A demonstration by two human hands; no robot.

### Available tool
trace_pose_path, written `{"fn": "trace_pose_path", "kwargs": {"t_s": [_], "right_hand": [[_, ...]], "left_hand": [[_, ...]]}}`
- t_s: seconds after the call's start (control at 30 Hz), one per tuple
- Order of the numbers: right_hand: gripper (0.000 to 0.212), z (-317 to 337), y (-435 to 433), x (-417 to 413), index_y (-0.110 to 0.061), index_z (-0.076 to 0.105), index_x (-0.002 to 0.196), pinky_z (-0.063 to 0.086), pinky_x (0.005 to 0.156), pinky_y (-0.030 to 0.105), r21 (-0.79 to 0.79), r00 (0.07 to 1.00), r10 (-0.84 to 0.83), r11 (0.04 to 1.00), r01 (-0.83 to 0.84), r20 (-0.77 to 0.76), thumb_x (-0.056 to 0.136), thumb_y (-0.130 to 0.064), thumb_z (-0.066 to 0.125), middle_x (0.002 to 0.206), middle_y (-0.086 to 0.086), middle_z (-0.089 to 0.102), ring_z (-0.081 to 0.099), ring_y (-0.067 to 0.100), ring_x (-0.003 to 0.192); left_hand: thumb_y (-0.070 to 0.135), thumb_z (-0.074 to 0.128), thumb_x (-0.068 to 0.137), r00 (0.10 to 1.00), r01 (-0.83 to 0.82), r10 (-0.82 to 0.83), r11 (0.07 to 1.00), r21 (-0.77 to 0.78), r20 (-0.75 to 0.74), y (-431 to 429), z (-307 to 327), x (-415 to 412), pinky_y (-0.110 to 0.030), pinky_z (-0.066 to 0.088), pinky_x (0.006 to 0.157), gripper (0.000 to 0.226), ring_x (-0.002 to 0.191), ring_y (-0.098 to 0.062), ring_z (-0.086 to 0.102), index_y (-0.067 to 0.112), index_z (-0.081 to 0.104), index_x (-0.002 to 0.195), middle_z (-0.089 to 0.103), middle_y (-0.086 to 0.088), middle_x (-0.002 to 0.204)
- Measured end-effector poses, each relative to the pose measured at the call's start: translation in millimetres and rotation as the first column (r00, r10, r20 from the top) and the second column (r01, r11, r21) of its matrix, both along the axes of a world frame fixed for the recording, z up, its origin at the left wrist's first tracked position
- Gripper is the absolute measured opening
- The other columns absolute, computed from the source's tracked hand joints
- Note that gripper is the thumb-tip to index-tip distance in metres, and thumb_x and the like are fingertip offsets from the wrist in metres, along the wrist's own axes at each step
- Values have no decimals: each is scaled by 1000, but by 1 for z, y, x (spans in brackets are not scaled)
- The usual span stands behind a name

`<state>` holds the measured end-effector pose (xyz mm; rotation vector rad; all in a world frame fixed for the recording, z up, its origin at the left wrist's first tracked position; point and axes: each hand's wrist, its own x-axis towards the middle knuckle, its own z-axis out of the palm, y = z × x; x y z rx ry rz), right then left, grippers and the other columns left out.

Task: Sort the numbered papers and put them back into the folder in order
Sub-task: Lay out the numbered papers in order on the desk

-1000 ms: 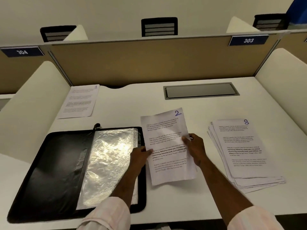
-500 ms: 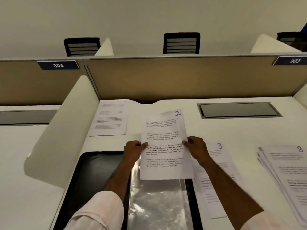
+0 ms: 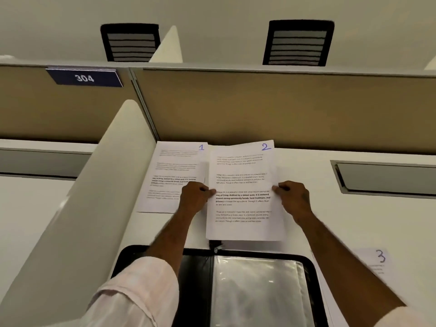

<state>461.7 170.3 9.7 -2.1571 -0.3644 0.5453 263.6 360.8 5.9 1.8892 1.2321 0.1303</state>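
A printed sheet marked 2 (image 3: 243,180) is held over the far part of the white desk (image 3: 330,220). My left hand (image 3: 195,197) pinches its left edge and my right hand (image 3: 292,199) pinches its right edge. Sheet 1 (image 3: 174,175) lies flat just to its left, its right edge under sheet 2. Sheet 3 (image 3: 375,265) lies at the right, partly hidden by my right forearm. The open black folder (image 3: 195,279) with clear plastic sleeves (image 3: 257,293) lies below my hands.
A tan partition (image 3: 283,107) closes the desk at the back and a white side divider (image 3: 99,197) stands at the left. A grey cable hatch (image 3: 387,178) is set into the desk at the right. Two black chair backs show beyond the partition.
Both hands have carried sheet 2 away from me toward the back of the desk, next to sheet 1. The view has swung left; the stack topped by sheet 8 is out of view.
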Motion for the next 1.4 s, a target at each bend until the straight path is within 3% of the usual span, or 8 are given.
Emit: {"fn": "trace_pose_path", "kwargs": {"t_s": [0.27,0.37,0.53,0.83,1.03,1.2,1.3,1.4], "right_hand": [[28,-46,48,31,-6,71,104,52,81,33,-72,1000,-5,997,5,-2,88,-28,70,100,6,69,62,23,88],[28,-61,58,36,-7,72,103,55,82,38,-95,1000,-19,995,19,8,87,-31,70,101,7,71,64,25,89],[27,-66,71,40,-10,72,102,39,75,24,-150,998,-3,989,13,67,89,-33,67,102,6,71,57,18,85],[26,-71,78,39,-13,70,102,44,79,26,-209,996,-31,977,47,78,89,-35,66,107,6,70,62,23,95],[47,-59,69,34,-12,54,127,44,91,31,-115,990,-117,985,126,80,90,-41,64,128,10,60,58,27,113],[66,-56,40,13,-16,35,147,30,110,45,-366,886,259,924,-111,386,94,-53,50,152,13,33,32,31,139],[79,-48,27,-6,-21,17,154,15,115,54,-568,716,518,797,-206,468,92,-66,36,161,16,8,8,34,148],[82,-28,11,-29,-21,27,153,23,109,61,-615,606,596,759,-213,526,89,-72,20,158,21,17,19,39,146]], "left_hand": [[43,77,80,993,-26,41,990,141,-107,49,-38,44,-31,51,77,32,77,-20,63,12,71,85,69,-2,83],[42,78,79,990,-43,65,984,174,-122,54,-47,50,-33,52,78,31,80,-22,65,13,71,84,70,-3,85],[43,79,78,985,-91,119,974,210,-123,57,-54,53,-35,54,76,27,81,-22,66,17,71,82,71,-2,84],[45,80,76,979,-132,163,965,227,-125,61,-61,55,-29,44,68,30,78,-21,66,17,72,82,72,-1,83],[51,72,82,978,-129,177,930,343,-112,52,-50,50,-30,42,71,41,94,-19,62,15,64,99,64,0,100],[53,63,88,994,96,-50,828,552,-98,33,-41,29,-45,42,96,58,122,-28,50,12,55,129,54,-9,133],[64,48,91,954,283,-145,716,638,-261,15,-32,11,-53,9,117,83,149,-30,15,14,26,154,19,-12,161],[72,27,92,924,372,-168,605,704,-344,-6,-15,-11,-55,-5,117,88,151,-29,-2,16,9,157,1,-12,164]]}}
